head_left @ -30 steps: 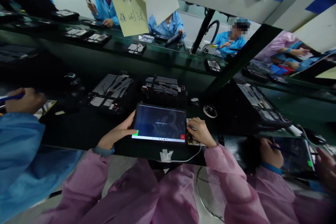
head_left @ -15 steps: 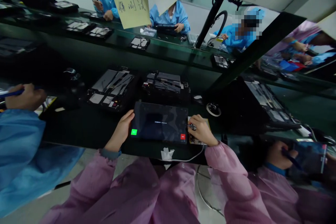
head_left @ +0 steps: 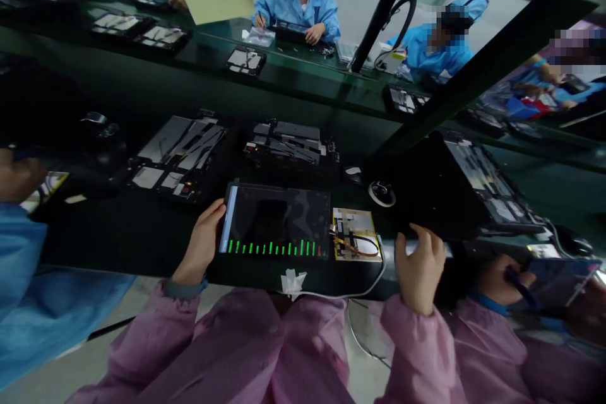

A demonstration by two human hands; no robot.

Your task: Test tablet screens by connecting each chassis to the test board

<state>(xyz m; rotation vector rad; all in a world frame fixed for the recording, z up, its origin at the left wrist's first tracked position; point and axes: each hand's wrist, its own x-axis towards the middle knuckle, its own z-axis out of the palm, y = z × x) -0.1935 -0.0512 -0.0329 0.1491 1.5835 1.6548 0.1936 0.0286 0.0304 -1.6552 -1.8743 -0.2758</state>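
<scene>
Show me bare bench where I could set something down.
The dark bench looks bare between the left hand and a co-worker's blue sleeve, nearer than the orange-lit device. Right of the tablet is crowded: wired board, white cable, right hand.

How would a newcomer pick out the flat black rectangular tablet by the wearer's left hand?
On the long dark-green workbench, go to the near edge in front of the wearer. The flat black rectangular tablet is there, its left edge at the wearer's bare left hand. Unlike the grey-panelled black devices behind it, it shows a row of green bars ending in red.
</scene>
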